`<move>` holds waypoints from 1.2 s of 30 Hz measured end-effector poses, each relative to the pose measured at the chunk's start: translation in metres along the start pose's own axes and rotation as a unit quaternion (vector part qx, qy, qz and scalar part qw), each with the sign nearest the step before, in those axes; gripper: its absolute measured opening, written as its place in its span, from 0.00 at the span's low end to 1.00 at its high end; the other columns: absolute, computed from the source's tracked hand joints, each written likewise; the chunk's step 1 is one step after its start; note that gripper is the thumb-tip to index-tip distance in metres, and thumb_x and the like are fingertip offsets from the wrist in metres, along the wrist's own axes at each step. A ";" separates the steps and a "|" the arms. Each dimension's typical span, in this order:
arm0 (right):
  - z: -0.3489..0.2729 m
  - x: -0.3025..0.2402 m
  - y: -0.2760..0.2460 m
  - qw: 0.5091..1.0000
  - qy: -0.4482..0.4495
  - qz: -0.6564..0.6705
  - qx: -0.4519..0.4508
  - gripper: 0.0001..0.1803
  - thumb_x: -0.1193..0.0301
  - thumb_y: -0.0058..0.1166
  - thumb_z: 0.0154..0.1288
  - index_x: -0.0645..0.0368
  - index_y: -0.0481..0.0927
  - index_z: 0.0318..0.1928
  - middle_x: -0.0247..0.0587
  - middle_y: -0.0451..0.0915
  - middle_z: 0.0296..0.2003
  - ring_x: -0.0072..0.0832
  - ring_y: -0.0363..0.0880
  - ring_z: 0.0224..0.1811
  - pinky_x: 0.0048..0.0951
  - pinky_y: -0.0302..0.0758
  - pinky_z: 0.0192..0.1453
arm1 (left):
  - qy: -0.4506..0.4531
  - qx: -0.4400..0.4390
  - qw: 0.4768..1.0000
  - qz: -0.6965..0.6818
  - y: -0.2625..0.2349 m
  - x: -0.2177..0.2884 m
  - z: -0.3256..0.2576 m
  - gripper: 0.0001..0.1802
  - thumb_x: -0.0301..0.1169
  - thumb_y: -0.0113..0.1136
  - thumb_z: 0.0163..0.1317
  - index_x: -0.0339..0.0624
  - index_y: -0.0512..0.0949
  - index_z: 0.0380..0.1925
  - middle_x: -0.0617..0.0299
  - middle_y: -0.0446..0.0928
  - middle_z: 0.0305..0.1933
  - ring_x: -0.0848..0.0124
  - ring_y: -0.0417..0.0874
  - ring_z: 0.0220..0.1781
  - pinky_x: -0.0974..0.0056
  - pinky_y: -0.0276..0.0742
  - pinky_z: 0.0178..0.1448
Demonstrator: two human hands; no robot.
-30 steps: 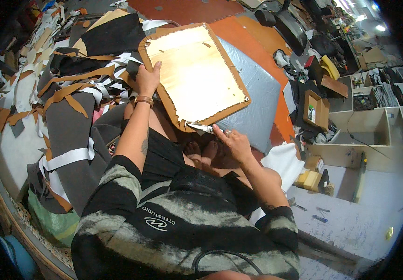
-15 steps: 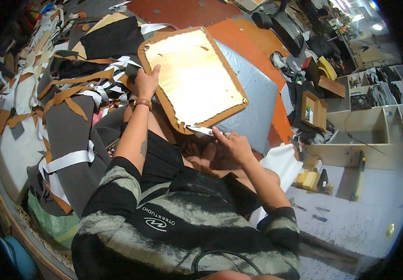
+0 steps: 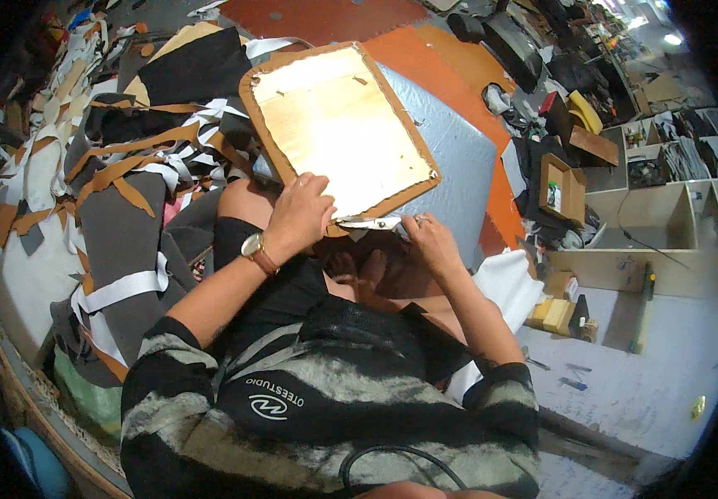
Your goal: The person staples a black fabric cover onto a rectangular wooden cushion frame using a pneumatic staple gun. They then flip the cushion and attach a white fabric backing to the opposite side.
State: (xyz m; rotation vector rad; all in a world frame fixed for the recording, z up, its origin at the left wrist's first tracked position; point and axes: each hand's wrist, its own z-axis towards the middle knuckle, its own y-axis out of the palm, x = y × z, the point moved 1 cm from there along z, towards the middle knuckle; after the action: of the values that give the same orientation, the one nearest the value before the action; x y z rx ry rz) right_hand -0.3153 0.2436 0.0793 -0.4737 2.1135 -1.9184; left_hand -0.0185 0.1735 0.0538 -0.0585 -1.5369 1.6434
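A rounded rectangular upholstered panel (image 3: pixel 338 125) leans over my lap, its pale board side up and a brown leather-like covering folded round its rim. My left hand (image 3: pixel 301 208) grips the lower left edge near the bottom corner, fingers bent over the board; what its fingertips pinch is hidden. My right hand (image 3: pixel 432 237) is closed round the handles of silver scissors (image 3: pixel 369 223). Their blades lie along the panel's bottom edge, with the tips close to my left fingers at the corner. Whether the blades touch the covering cannot be made out.
A silver-grey wrapped slab (image 3: pixel 450 141) lies behind the panel on orange matting (image 3: pixel 425 62). Brown and white offcuts (image 3: pixel 138 158) heap up at left beside dark grey foam pieces (image 3: pixel 126 241). White shelving (image 3: pixel 641 220) and an open cardboard box (image 3: pixel 560 190) stand at right.
My left hand has moved from the panel's left side down to its bottom corner. The scissors remain at the bottom edge, shifted slightly right and up.
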 end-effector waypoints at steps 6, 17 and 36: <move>0.001 0.001 0.002 0.999 -0.016 0.002 0.048 0.13 0.72 0.60 0.63 0.55 0.76 0.48 0.42 0.83 0.35 0.41 0.84 0.45 0.41 0.83 0.45 | 0.009 0.053 0.998 -0.042 0.006 0.009 -0.021 0.07 0.27 0.70 0.58 0.37 0.87 0.35 0.52 0.79 0.54 0.53 0.76 0.61 0.50 0.71 0.70; 0.014 -0.001 0.014 0.994 -0.052 -0.057 0.071 0.14 0.74 0.56 0.64 0.55 0.74 0.50 0.37 0.84 0.33 0.33 0.86 0.45 0.34 0.86 0.42 | 0.007 0.066 0.995 -0.078 0.009 0.009 -0.021 0.08 0.23 0.68 0.56 0.37 0.87 0.37 0.48 0.78 0.57 0.48 0.75 0.65 0.47 0.69 0.73; -0.005 -0.031 0.013 0.998 0.041 0.050 0.010 0.13 0.73 0.59 0.63 0.58 0.75 0.47 0.46 0.85 0.37 0.45 0.85 0.46 0.44 0.83 0.46 | -0.433 0.025 0.672 -0.601 0.040 0.000 -0.080 0.21 0.44 0.54 0.81 0.37 0.76 0.58 0.58 0.81 0.46 0.71 0.86 0.39 0.64 0.88 0.38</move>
State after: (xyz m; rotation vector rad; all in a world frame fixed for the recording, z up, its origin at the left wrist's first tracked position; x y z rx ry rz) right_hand -0.2900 0.2609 0.0657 -0.2838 2.1238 -1.9320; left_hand 0.0050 0.2420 0.0009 1.6316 -1.4999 0.5253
